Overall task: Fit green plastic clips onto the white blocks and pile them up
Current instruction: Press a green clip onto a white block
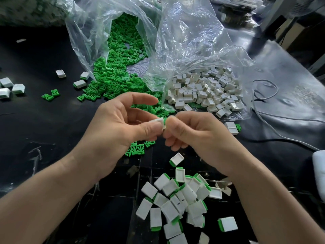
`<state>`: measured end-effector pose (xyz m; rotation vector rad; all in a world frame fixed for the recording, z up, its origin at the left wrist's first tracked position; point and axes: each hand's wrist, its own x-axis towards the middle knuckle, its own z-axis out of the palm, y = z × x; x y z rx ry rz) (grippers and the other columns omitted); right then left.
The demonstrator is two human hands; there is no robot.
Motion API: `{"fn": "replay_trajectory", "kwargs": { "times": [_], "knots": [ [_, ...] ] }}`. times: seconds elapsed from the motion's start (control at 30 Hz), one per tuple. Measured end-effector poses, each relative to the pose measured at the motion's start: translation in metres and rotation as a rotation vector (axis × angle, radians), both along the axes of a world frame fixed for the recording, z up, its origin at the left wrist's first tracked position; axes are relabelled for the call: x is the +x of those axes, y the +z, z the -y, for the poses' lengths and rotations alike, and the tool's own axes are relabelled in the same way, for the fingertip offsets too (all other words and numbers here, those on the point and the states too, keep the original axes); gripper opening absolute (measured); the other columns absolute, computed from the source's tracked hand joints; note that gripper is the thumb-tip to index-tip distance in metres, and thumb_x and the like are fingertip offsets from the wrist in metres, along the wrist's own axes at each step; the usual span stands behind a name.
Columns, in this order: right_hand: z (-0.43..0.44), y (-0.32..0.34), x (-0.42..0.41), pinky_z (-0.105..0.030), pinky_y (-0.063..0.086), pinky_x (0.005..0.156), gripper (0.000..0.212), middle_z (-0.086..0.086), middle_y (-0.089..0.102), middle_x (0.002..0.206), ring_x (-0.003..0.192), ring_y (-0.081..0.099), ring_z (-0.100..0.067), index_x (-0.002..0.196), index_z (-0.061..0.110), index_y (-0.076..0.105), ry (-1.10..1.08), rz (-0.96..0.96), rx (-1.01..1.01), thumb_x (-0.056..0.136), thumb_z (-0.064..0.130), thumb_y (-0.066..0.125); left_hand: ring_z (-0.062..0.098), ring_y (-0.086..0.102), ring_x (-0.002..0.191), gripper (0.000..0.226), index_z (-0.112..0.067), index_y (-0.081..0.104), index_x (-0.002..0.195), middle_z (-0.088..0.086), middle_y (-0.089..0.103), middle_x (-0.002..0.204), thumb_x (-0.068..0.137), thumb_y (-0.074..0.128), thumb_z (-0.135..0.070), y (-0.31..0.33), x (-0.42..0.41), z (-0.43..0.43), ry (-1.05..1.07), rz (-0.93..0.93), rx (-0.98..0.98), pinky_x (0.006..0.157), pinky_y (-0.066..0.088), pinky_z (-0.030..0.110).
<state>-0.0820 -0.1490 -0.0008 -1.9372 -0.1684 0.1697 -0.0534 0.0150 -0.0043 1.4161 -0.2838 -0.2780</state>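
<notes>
On black table (44,124), clear bags (184,37) spill green clips (112,80), white blocks (202,90).

Glossy black worktable (44,129), scuffed and scratched, pale glare at far right.

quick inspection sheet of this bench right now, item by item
surface: black table, scuffed, with pale marks.
job's things: green clips spill from a clear bag; white blocks from a second bag; finished pile lies nearest the person.
clutter: stray fitted blocks far left; loose clips scattered.
grippers: left hand pinches the held block; right hand pinches a single clip against its end.
cables: grey cable and a black one cross the right side.
surroundings: blurred dark equipment back right, not identifiable.
</notes>
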Motion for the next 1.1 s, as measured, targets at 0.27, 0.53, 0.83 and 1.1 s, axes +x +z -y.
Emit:
{"fn": "replay_trajectory", "kwargs": {
  "times": [0.27,0.53,0.83,1.1],
  "knots": [
    [-0.022,-0.002,-0.001,-0.02,0.044,0.053,0.053,-0.002,0.064,0.069,0.06,0.058,-0.011,0.083,0.011,0.059,0.154,-0.505,0.701,0.076,0.058,0.035,0.023,0.056,0.063,0.035,-0.023,0.071,0.082,0.0,0.067,0.066,0.049,0.078,-0.015,0.0,-0.005,0.002,-0.068,0.027,-0.12,0.05,0.05,0.021],
    [-0.028,-0.004,-0.001,-0.023,0.039,0.051,0.052,-0.001,0.057,0.06,0.052,0.048,-0.011,0.062,0.015,0.06,0.101,-0.516,0.742,0.073,0.057,0.032,0.011,0.051,0.042,0.041,-0.013,0.062,0.094,0.001,0.064,0.063,0.053,0.068,-0.016,0.001,-0.008,0.005,-0.021,0.018,-0.138,0.041,0.044,0.019],
    [-0.027,-0.009,-0.002,-0.019,0.04,0.05,0.046,0.001,0.057,0.058,0.051,0.049,-0.01,0.069,0.014,0.056,0.027,-0.396,0.549,0.073,0.056,0.038,0.01,0.059,0.052,0.029,-0.015,0.064,0.091,0.0,0.067,0.065,0.063,0.063,-0.007,-0.004,-0.005,0.003,0.007,0.002,-0.108,0.05,0.048,0.018],
    [-0.03,-0.012,-0.005,-0.019,0.04,0.051,0.047,0.005,0.056,0.059,0.053,0.049,-0.007,0.073,0.015,0.058,0.006,-0.286,0.384,0.073,0.057,0.036,0.018,0.054,0.045,0.029,-0.013,0.063,0.088,0.002,0.063,0.06,0.061,0.058,-0.003,-0.004,-0.005,0.003,0.024,0.001,-0.07,0.046,0.047,0.023]
  ]
}}
